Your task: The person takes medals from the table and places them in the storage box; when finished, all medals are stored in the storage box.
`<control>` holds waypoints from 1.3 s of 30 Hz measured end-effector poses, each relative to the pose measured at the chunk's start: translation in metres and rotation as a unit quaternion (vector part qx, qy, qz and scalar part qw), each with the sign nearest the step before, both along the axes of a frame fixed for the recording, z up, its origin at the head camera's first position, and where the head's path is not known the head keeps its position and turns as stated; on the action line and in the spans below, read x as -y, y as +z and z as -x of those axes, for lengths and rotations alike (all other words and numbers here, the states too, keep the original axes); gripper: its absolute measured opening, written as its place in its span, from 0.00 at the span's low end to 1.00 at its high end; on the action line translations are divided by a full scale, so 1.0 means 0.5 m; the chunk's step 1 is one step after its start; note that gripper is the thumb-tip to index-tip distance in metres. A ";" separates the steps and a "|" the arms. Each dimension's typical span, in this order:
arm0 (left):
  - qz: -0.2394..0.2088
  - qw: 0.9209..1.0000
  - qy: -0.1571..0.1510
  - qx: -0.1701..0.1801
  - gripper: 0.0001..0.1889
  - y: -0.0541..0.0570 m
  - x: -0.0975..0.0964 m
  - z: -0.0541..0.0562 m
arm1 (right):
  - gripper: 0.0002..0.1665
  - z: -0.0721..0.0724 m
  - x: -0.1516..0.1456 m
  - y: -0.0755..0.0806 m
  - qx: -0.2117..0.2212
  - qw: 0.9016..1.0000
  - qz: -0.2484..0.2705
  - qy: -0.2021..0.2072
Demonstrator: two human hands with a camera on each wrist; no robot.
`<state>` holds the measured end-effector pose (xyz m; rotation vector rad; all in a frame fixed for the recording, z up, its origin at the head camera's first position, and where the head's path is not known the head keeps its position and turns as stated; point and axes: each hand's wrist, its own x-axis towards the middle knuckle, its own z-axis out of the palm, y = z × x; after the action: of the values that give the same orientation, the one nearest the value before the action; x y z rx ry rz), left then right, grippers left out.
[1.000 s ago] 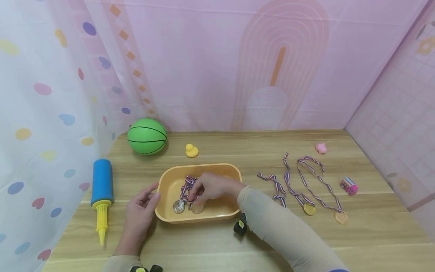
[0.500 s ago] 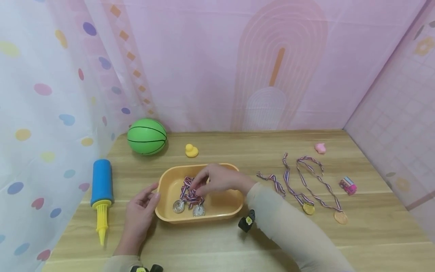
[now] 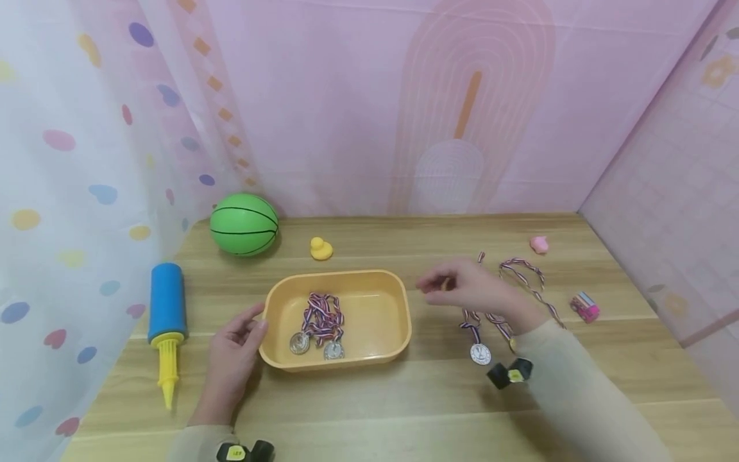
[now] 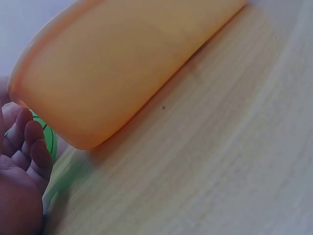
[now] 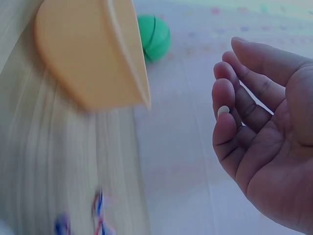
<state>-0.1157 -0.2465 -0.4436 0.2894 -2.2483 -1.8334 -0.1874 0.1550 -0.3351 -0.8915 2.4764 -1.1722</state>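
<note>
An orange plastic basin (image 3: 369, 366) stands on the table, with two silver medals (image 3: 299, 343) and their bunched striped ribbons (image 3: 323, 314) in its left half. At its left end my left hand (image 3: 233, 353) grips the rim, thumb and fingers against it. My right hand (image 3: 470, 287) hovers above the table to the right of the basin, fingers loosely bent; its wrist view shows nothing in the palm. Below it lies a silver medal (image 3: 480, 354) on a striped ribbon. A gold medal (image 3: 512, 344) and another ribbon (image 3: 543, 295) are partly hidden by the right arm.
A green ball (image 3: 244, 224) and a yellow rubber duck (image 3: 321, 249) sit behind the basin. A blue and yellow hand pump (image 3: 167, 308) lies at the left. Far right are a small pink toy (image 3: 539, 244) and a pink boxy toy (image 3: 586, 307). Printed curtains hang behind.
My right hand has let go of the silver medal's ribbon in the basin and moved right, out over the table. My left hand stays at the rim. The view has shifted slightly.
</note>
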 end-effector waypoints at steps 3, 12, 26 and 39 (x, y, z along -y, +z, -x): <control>0.002 1.000 -0.001 0.008 0.20 0.000 -0.001 0.000 | 0.14 -0.019 -0.054 -0.011 -0.005 1.000 -0.008 -0.030; -0.005 1.000 0.003 0.001 0.20 0.000 0.000 0.003 | 0.12 -0.085 -0.150 -0.070 -0.041 0.996 -0.043 -0.071; 0.008 1.000 0.002 0.008 0.20 0.006 -0.001 0.000 | 0.14 -0.118 -0.180 -0.152 0.020 0.995 -0.016 -0.091; 0.012 1.000 -0.001 0.004 0.19 0.008 -0.002 -0.003 | 0.15 -0.120 -0.169 -0.166 0.035 0.993 -0.040 -0.107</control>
<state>-0.1141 -0.2457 -0.4394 0.2920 -2.2762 -1.8072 -0.1273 0.2394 -0.4179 -0.5641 2.5910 -1.1383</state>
